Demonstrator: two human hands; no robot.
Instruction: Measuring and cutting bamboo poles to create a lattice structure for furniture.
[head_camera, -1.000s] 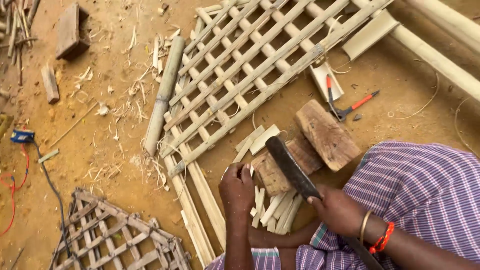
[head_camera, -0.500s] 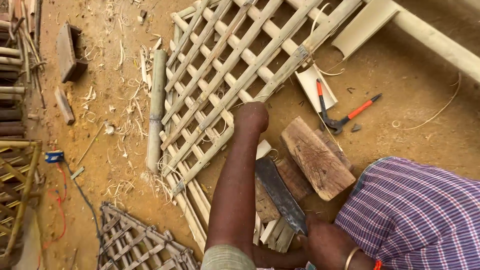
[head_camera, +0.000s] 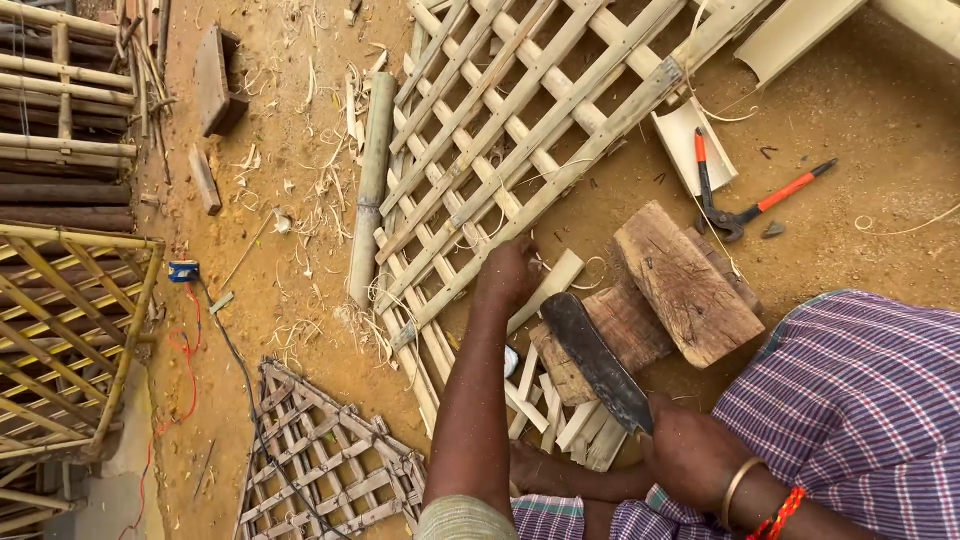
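Bamboo is all around me on the dirt floor (head_camera: 300, 330). My left hand (head_camera: 508, 275) is stretched forward and curled down over the lower edge of the bamboo lattice panel (head_camera: 520, 130); the fingers look closed on or around a slat there, though the back of the hand hides whether they truly grip it, so I cannot tell. My right hand (head_camera: 690, 455) is clamped round the handle of the machete (head_camera: 598, 362), its dark blade pointing away from me and lying flat over the wooden chopping block (head_camera: 680, 285) and the loose split bamboo strips (head_camera: 560, 410) just in front of that hand.

Beyond the block, further from my right hand, the red-handled pincers (head_camera: 745, 205) lie on the ground beside a curved offcut of bamboo (head_camera: 690, 140). Out past my left hand, a round bamboo pole (head_camera: 372, 185) lies along the far side of the panel, and nearer my left elbow a small old lattice piece (head_camera: 330, 465) rests on the floor.

I judge this as a fitting step: the blade is idle while the other hand feels or steadies the panel's edge. Whatever comes next seems to call for a firm hold on that slat before the blade lifts, and for keeping left fingers well off the cutting line.
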